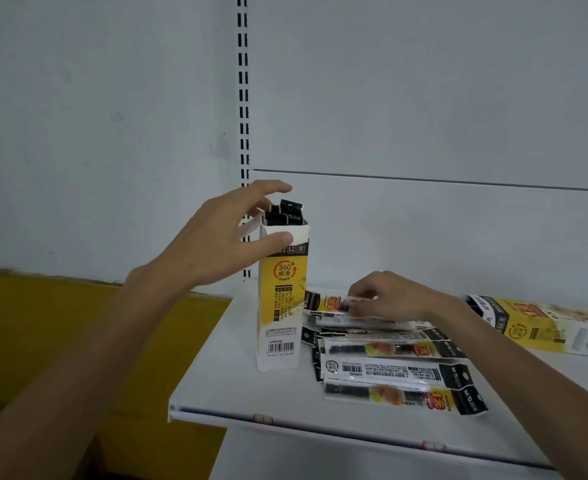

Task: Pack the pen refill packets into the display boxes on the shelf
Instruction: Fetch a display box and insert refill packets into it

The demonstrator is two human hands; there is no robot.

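1. The left hand grips the top of the upright display box, with the thumb on the front flap and the fingers curled behind.
2. Black packet tops stick out of that box.
3. The right hand pinches one refill packet on the pile of loose packets on the shelf.
4. A second box lies flat at the far right.

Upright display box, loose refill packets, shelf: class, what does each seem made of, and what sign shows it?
Upright display box: printed card, matt; bent white flaps at its open top. Refill packets: probably clear glossy plastic film; glare, contents show through. Shelf: likely white-painted metal; thin folded front lip.
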